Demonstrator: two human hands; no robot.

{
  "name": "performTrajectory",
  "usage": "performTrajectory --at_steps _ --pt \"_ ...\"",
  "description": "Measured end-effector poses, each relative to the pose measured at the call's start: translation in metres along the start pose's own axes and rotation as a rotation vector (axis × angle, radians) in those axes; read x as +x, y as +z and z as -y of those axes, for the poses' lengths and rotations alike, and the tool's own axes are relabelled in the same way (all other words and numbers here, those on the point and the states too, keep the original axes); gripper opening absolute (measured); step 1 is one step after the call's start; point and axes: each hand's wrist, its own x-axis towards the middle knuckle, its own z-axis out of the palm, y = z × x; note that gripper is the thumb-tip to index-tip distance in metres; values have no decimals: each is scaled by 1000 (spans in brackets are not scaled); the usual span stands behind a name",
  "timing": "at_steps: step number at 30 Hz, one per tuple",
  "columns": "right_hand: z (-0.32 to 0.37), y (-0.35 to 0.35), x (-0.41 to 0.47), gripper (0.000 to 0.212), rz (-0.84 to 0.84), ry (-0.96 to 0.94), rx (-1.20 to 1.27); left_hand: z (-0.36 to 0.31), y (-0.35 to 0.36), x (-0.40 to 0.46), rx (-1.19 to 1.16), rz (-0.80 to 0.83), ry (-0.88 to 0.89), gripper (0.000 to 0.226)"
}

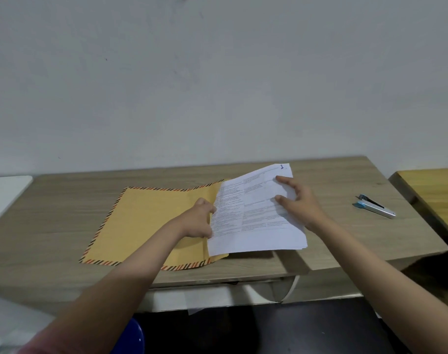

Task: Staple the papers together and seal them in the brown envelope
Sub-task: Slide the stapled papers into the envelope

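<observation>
Under your hands ran a grey wood-grain desk (64, 215) pushed against a plain pale wall (192, 85), with a yellower wooden surface (427, 185) off beyond your right hand. Your left hand (197, 221) gripped the mouth edge of the brown envelope (146, 226), fingers curled around it; the envelope lay flat on the desk, its border striped orange and black. Your right hand (299, 205) held the papers (253, 215), fingers spread on top and thumb beneath, the stack's left end lying over the envelope's mouth by your left fingers; whether it had entered the envelope you could not tell. The printed text was too small to read; a blue handwritten mark at the far corner looked like a "1". Well right of your right fingers lay a white and blue stapler (374, 206).
</observation>
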Motion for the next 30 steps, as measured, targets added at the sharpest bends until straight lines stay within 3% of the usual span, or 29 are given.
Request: performTrajectory --at_steps 8,10,12,14,16,21,26,30 --pt "-11 37 -12 62 301 61 -55 -1 15 -4 -242 -42 36 69" --pt "-11 44 -11 69 261 47 -104 -2 20 -6 -260 -87 33 66" --pt "-9 48 -11 70 89 48 -105 -1 23 -7 -276 -155 21 65" --pt "-8 51 -13 64 -75 66 -60 1 25 -8 -289 -200 15 67" --pt "-9 56 -17 56 -132 52 -36 0 27 -9 -288 -219 15 69" --pt "-8 68 -19 52 -41 -1 -70 0 35 -9 -285 -207 6 70" --pt "-11 77 -11 52 140 67 -209 -2 41 -9 -330 -206 -26 72" --pt "-9 58 4 44 119 197 -142 1 44 -12 -294 -196 -26 72"
